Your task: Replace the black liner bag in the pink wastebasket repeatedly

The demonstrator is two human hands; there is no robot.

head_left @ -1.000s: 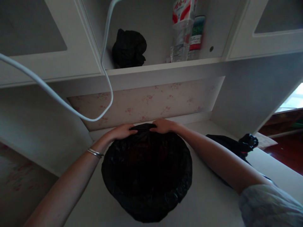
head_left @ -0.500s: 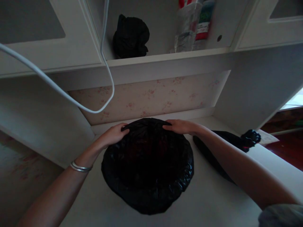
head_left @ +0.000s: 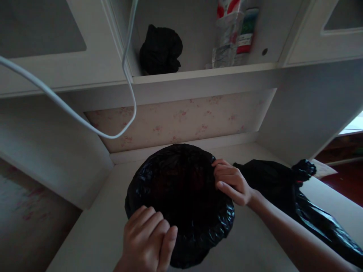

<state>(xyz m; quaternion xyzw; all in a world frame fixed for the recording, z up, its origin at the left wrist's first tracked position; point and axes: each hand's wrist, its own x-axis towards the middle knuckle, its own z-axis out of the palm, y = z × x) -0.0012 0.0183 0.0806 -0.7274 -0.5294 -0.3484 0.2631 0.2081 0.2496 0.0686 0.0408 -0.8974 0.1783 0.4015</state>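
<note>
A black garbage bag point(head_left: 187, 245) lines a round bin, its edge folded down over the rim and its mouth facing up at me. The bin's own walls are covered by the bag, and the inside is dark. My left hand point(head_left: 147, 238) is closed at the near left of the rim, fingers curled over the bag's edge. On the right side of the rim, my right hand point(head_left: 231, 183) grips the folded plastic, fingertips toward the opening and thumb below them. Behind my right forearm lies a second black plastic bag point(head_left: 266, 175) with a bunched end.
The bin stands on a white surface point(head_left: 93, 226) between side panels. Overhead, a shelf point(head_left: 198, 73) holds a black bundle point(head_left: 161, 49), a clear plastic bottle point(head_left: 227, 37) and a red-and-green container point(head_left: 246, 32). A white cable point(head_left: 70, 109) hangs in a loop at upper left.
Both hands have left the far rim. My left hand has come to the near left edge, and my right hand has slid round to the right side. More of the second bag shows.
</note>
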